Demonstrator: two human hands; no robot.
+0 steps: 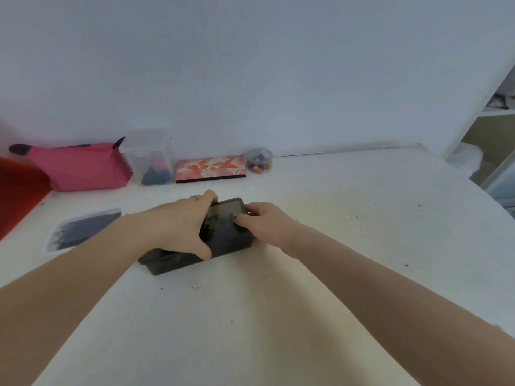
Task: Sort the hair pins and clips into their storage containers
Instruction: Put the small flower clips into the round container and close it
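A dark, smoky plastic box (pixel 223 232) with a lid lies in the middle of the white table; dark shapes show dimly through the lid. My left hand (pixel 181 224) lies over its left part, thumb on the near edge and fingers curled over the far edge. My right hand (pixel 264 221) grips the box's right end, fingertips pressing on the lid. To the left sits a flat clear tray (pixel 83 229) filled with dark hair pins. A small round clear tub (pixel 259 160) of colourful little clips stands at the back by the wall.
Along the wall stand a pink pouch (pixel 80 168), a tall clear container (pixel 152 160) with dark and pink items, and a flat orange floral box (pixel 210 169). A red object (pixel 16 190) lies at the far left. White shelving (pixel 496 112) rises at the right.
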